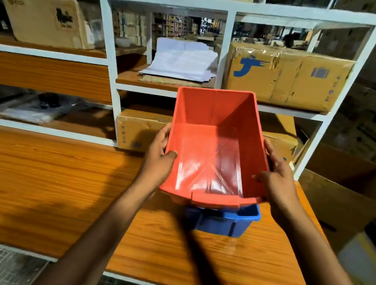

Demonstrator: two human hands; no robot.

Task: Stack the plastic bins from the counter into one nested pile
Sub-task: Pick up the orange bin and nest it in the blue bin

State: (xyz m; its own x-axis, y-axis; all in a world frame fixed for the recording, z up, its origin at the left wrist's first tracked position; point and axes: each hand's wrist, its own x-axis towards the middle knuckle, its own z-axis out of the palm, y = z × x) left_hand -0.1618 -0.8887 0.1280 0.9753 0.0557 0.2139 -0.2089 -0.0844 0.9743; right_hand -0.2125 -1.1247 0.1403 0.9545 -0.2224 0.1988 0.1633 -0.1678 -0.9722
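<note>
Red bin (211, 121): held with its open side up, above the right part of the wooden counter (43, 182). Its far end tilts upward toward the shelving. Its interior shows only glossy reflections.

Blue bin (219, 221): stands on the counter directly under the near end of the red bin. Only its near wall and right corner are visible; the red bin covers the rest. The red bin appears to sit just over the blue bin's opening, but contact between the two cannot be confirmed from this angle.

Left hand (159, 155): grasps the left wall of the red bin near its near corner. The thumb is hooked over the rim onto the inner face, and the fingers are curled against the outer face.

Right hand (276, 176): grasps the right wall in the mirrored position, thumb inside the rim and fingers wrapped round the outside.

Surroundings:
- A white shelf frame (111, 59) rises at the back of the counter.
- A taped cardboard box (288, 76) occupies the upper right compartment.
- A stack of white paper (184, 59) lies in the middle compartment.
- A printed carton (47, 20) sits in the upper left compartment.
- A low carton (140, 130) sits behind the red bin in the lower compartment.
</note>
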